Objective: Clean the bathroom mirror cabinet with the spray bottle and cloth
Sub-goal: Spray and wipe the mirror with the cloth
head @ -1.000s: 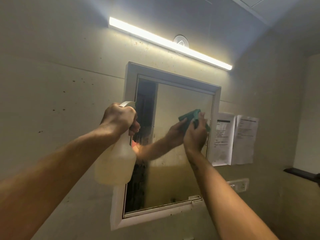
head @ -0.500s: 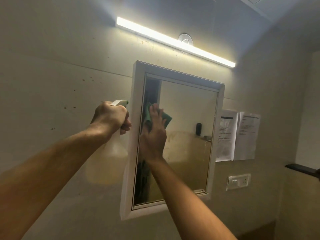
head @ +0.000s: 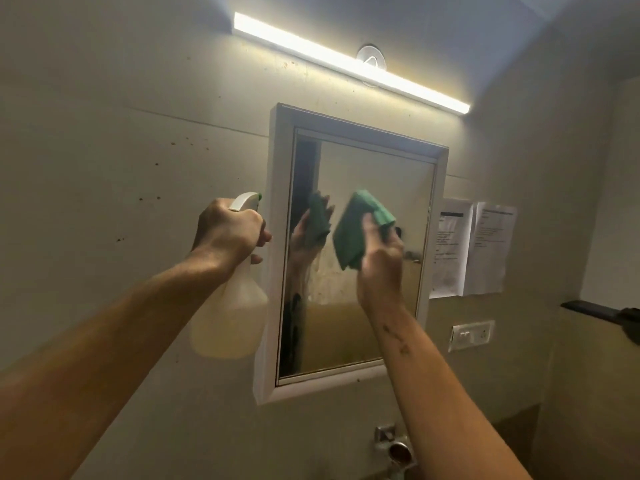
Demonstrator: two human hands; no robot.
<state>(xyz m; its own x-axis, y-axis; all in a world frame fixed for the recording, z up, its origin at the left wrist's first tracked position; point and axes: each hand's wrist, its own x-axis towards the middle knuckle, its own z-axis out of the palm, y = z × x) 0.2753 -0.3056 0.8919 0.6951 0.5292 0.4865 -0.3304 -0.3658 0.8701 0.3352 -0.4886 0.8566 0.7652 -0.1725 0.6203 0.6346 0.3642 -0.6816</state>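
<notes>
With your right hand (head: 381, 261) gripping the folded green cloth (head: 356, 230) at mid-mirror (head: 363, 334) and your left hand (head: 227, 233) curled round the spray bottle (head: 230, 317) beside the cabinet frame (head: 273, 271), press the cloth flat and wipe the streaked patch in overlapping passes.

notices (head: 471, 249): print too small | spray bottle (head: 230, 323): neck behind left hand (head: 227, 232)

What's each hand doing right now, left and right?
Left hand: closed around the neck of the spray bottle.
Right hand: gripping the green cloth in front of the mirror.
</notes>
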